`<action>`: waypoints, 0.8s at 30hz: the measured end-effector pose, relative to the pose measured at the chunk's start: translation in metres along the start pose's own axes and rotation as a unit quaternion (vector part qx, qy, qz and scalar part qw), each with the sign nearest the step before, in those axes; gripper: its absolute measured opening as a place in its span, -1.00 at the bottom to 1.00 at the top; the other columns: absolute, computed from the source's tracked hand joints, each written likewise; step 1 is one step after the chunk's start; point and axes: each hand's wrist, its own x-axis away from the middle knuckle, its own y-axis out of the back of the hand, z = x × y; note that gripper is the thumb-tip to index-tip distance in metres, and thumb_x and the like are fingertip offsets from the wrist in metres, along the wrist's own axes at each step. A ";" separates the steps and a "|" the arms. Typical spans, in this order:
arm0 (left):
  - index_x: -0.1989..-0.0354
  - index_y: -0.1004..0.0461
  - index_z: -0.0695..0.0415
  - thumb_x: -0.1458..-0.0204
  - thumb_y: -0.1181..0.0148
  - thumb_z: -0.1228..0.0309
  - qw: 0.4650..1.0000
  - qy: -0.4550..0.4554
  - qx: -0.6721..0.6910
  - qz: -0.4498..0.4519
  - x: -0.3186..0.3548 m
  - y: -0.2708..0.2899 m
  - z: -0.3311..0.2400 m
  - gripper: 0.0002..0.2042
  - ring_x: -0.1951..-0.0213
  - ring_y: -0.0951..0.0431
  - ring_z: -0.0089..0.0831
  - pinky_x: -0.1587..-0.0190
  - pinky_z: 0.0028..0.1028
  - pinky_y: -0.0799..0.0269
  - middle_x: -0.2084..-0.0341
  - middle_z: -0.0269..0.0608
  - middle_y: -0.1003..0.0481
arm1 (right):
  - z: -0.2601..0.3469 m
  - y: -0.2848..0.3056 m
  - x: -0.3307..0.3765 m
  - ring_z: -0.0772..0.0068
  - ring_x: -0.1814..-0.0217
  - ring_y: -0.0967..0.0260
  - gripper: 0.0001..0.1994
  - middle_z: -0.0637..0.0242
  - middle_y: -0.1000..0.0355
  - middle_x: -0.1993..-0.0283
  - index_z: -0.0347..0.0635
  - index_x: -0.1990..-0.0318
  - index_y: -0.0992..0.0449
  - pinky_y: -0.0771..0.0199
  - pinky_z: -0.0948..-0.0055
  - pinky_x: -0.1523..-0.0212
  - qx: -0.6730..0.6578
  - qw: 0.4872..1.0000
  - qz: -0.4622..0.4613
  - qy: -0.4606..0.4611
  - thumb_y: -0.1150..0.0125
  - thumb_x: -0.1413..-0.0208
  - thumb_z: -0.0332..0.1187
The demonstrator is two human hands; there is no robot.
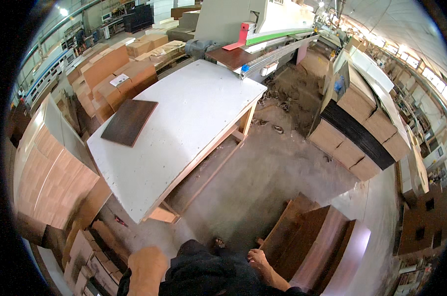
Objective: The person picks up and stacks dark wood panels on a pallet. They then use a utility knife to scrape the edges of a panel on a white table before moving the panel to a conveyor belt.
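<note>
The left hand (147,264) is cut off at its wrist by the lower picture edge. The right hand's (259,260) fingertips are hidden behind the near leaning dark brown wooden panels (307,241).

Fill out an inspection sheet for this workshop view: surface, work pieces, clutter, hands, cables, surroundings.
Surface: white table on a wooden frame, top mostly bare.
Work pieces: one dark brown panel lies flat near the table's left edge; brown boards lean upright by the right hand.
Clutter: debris on the concrete floor beyond the table.
Hands: left hand is closed in a fist, nothing visible in it; right hand rests on the edge of the brown boards.
Cables: nothing seen.
Surroundings: stacked panels on the left, a panel stack on the right, a machine behind the table.
</note>
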 end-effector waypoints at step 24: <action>-0.03 -0.42 0.30 -0.11 -0.30 0.18 0.523 0.472 -0.176 -0.688 0.336 0.710 0.538 -0.53 0.16 -0.56 -0.36 0.18 -0.36 -0.50 0.11 -0.11 -0.52 | 0.406 0.157 -0.212 0.43 0.20 -0.49 -0.64 0.22 -0.57 0.15 -0.37 -0.12 -0.51 -0.48 0.47 0.18 -0.209 0.971 -0.114 -0.031 -0.14 -0.30 -0.28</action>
